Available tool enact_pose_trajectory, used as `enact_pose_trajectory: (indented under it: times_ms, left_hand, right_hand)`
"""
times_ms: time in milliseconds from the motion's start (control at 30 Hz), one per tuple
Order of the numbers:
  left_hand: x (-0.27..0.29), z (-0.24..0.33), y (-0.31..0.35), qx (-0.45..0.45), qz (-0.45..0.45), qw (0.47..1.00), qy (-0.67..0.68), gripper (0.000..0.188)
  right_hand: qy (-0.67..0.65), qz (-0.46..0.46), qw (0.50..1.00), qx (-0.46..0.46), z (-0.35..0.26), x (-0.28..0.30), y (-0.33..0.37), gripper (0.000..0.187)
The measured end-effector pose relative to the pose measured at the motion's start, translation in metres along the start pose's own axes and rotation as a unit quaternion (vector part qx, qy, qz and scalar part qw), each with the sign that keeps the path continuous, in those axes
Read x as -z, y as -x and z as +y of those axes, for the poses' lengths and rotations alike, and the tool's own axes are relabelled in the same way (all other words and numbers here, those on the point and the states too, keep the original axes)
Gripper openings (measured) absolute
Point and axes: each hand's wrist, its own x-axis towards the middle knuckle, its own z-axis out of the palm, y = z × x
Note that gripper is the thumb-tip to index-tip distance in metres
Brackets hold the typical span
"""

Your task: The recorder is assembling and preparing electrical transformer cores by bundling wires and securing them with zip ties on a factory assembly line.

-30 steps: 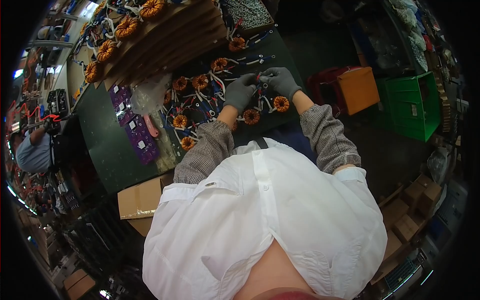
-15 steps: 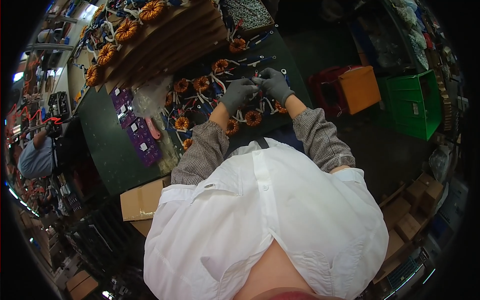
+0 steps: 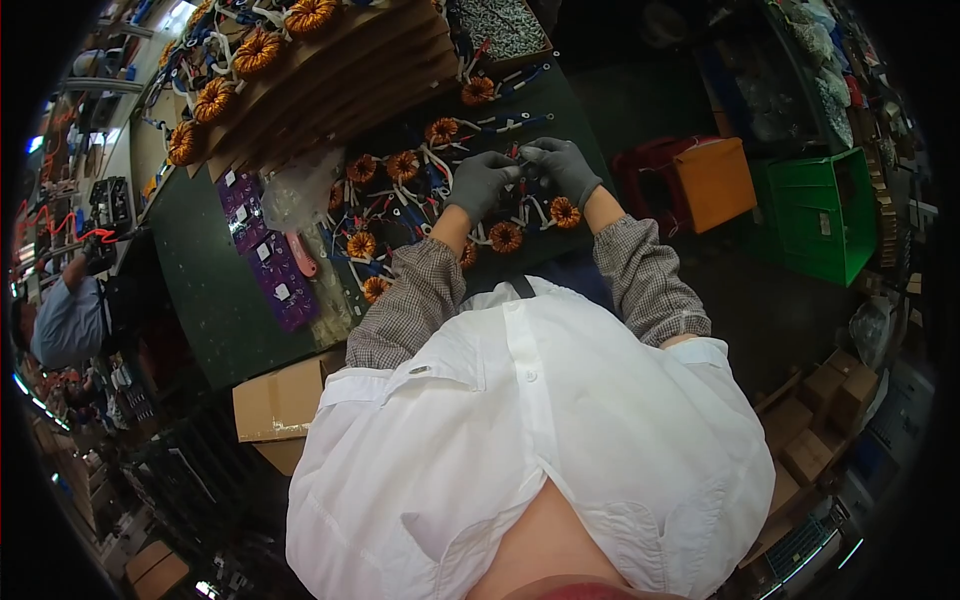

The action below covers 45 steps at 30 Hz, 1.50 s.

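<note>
In grey gloves, my left hand [image 3: 482,185] and my right hand [image 3: 566,170] work close together over the dark green table. Their fingers are closed on a thin wire lead [image 3: 514,151] with a red part showing between the fingertips; its ends are hidden by the gloves. One copper-wound ring coil [image 3: 565,212] lies beside my right wrist. Another ring coil [image 3: 506,237] sits below the hands, nearer my body. To the left of my left hand, several more coils [image 3: 403,166] with blue, white and red leads are spread about.
A stack of brown boards [image 3: 340,85] with coils on top rises at the far left. A box of small metal parts [image 3: 500,30] stands at the back. Purple sheets [image 3: 285,285] and a pink-handled tool [image 3: 303,256] lie left. An orange-and-red stool [image 3: 712,184] and green crate [image 3: 820,215] stand right.
My hands have drawn slightly apart, the right one shifting a little right. The coil beside my right wrist now shows more fully.
</note>
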Motion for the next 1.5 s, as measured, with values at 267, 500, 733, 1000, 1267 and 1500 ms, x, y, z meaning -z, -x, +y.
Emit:
enact_pose_trajectory:
  times_ms: [267, 500, 733, 1000, 1267, 1500]
  left_hand:
    - [-0.001, -0.012, -0.01, 0.013, 0.039, 0.999, 0.033, 0.023]
    - [-0.013, -0.011, -0.004, -0.11, 0.112, 0.967, -0.201, 0.033]
    - [-0.019, -0.01, -0.014, -0.179, 0.152, 0.872, -0.428, 0.03]
    - [0.059, -0.064, 0.114, -0.377, 0.343, 0.787, -0.346, 0.052]
    - [0.097, -0.165, 0.158, -0.282, 0.285, 0.749, -0.527, 0.057]
    - [0.088, -0.142, 0.121, -0.321, 0.203, 0.755, -0.535, 0.053]
  right_hand:
    - [-0.158, -0.033, 0.987, -0.016, 0.009, 0.001, -0.005, 0.02]
    - [0.069, -0.021, 0.996, 0.058, -0.004, 0.001, -0.004, 0.018]
    - [0.024, 0.037, 0.983, 0.179, 0.016, -0.02, 0.017, 0.016]
    - [0.013, 0.36, 0.93, 0.065, 0.048, 0.014, 0.087, 0.04]
    - [-0.161, 0.236, 0.946, -0.156, 0.054, -0.028, 0.072, 0.059]
    - [0.204, 0.294, 0.934, 0.019, 0.008, -0.011, -0.033, 0.06]
